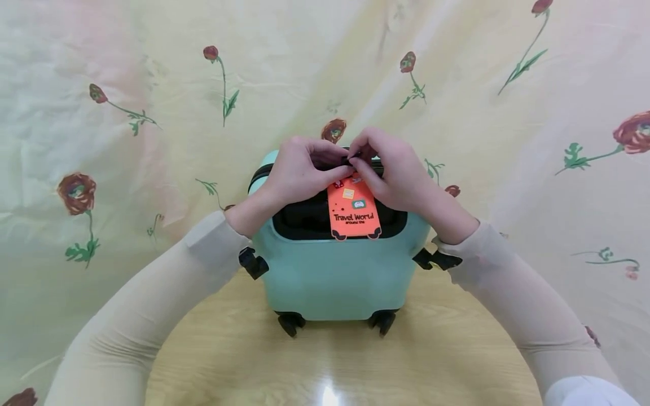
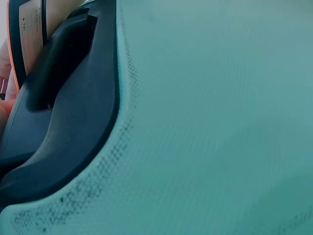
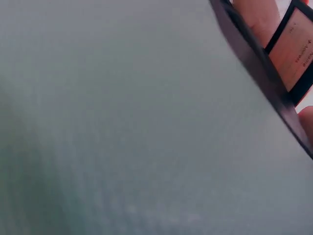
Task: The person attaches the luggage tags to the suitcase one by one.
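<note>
A mint-green suitcase [image 1: 335, 276] stands upright on its black wheels. An orange luggage tag [image 1: 354, 217] printed "Travel around the World" hangs over its black recessed panel [image 1: 304, 220]. At the tag's top, my left hand [image 1: 299, 172] and right hand [image 1: 396, 169] meet, thumb and fingertips of each pinching the tag's dark strap [image 1: 350, 160]. Fingers mostly cover that strap. The left wrist view has the black carry handle [image 2: 78, 107] close up, with the tag's label side [image 2: 32, 36] beside it. In the right wrist view the label [image 3: 293, 49] appears near fingers [image 3: 259, 17].
Under the suitcase is a light wooden table [image 1: 335, 361] with a rounded outline. A pale cloth [image 1: 284, 73] printed with red flowers hangs behind and spreads around both sides. Black wrist straps [image 1: 253, 263] are worn near the sleeve cuffs.
</note>
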A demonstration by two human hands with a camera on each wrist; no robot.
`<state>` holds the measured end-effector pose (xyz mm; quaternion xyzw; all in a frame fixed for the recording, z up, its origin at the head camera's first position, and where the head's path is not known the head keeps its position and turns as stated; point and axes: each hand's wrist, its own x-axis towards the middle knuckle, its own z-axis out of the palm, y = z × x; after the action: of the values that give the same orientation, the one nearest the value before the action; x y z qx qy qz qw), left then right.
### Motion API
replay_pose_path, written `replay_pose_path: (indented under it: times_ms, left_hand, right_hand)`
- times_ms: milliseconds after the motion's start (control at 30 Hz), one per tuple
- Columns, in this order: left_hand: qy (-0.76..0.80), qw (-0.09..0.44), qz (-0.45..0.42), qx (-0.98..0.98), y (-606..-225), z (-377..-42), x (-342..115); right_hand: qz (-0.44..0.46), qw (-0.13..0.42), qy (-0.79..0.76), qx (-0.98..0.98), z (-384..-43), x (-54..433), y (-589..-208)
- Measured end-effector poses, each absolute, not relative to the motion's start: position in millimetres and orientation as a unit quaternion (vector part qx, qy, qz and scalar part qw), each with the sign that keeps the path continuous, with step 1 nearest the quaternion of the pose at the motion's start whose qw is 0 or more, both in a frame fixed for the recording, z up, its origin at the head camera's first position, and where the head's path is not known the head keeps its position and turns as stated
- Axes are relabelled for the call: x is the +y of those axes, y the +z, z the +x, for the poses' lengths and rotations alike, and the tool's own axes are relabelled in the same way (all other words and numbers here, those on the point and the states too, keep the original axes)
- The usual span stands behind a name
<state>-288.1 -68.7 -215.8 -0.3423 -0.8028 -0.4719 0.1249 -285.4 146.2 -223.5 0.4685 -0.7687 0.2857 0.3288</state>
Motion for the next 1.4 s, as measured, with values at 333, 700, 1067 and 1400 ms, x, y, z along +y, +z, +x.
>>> replay_pose_path:
  times_ms: [333, 700, 1067, 1400]
  left_hand:
    - [-0.467, 0.124, -0.336, -0.808, -215.1, -287.3, -68.0]
    - [-0.472, 0.125, -0.340, -0.803, -215.9, -285.9, -69.8]
    - [-0.459, 0.121, -0.351, -0.807, -212.3, -287.4, -71.1]
    - [-0.454, 0.120, -0.341, -0.815, -212.1, -287.2, -70.7]
  right_hand:
    - [0.460, 0.288, 0.326, -0.774, -285.8, 151.1, -223.7]
    - [0.461, 0.284, 0.308, -0.782, -285.8, 150.3, -225.0]
    - [0.475, 0.270, 0.307, -0.779, -284.2, 151.1, -223.0]
    - [0.467, 0.292, 0.315, -0.773, -283.8, 151.4, -224.0]
